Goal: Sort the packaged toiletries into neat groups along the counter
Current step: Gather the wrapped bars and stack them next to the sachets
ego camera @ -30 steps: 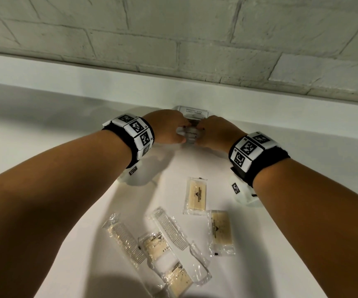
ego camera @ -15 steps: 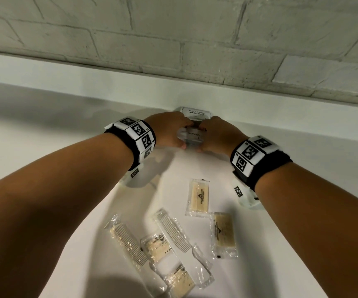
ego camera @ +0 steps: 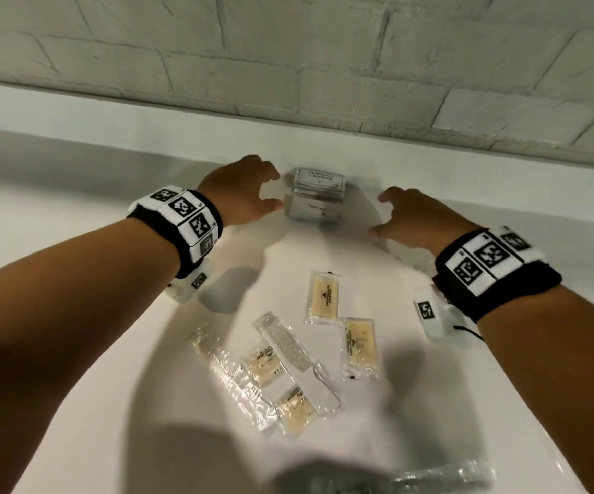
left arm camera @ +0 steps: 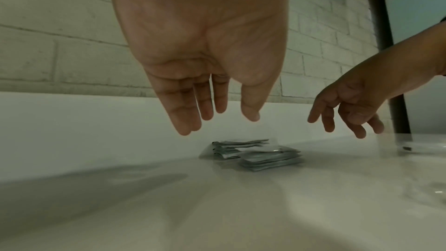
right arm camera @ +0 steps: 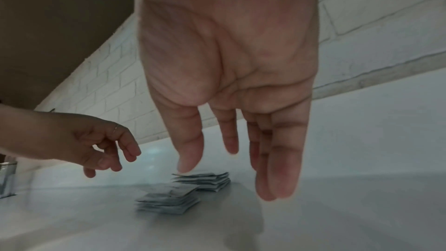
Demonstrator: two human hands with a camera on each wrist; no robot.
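Note:
Two small stacks of grey sachets stand against the back ledge: the conditioner stack (ego camera: 319, 180) behind, the toothpaste stack (ego camera: 312, 210) in front, also seen low as two piles (left arm camera: 255, 153) (right arm camera: 183, 190). My left hand (ego camera: 249, 188) hovers just left of them, fingers relaxed and empty (left arm camera: 217, 119). My right hand (ego camera: 404, 215) hovers to their right, likewise empty (right arm camera: 229, 169). Nearer me lie loose soap packets (ego camera: 322, 297) (ego camera: 359, 347) and wrapped combs (ego camera: 290, 345) (ego camera: 224, 365) in a jumble.
The white counter (ego camera: 74, 222) ends at a raised ledge under a painted brick wall (ego camera: 288, 58). A clear-wrapped item (ego camera: 441, 477) lies at the near edge. A dark post (left arm camera: 386, 54) and a glass object (left arm camera: 419, 143) stand to the right.
Both hands were pressed together on the sachet stacks; they have let go and drawn apart, left hand leftward, right hand rightward. The stacks stay by the ledge.

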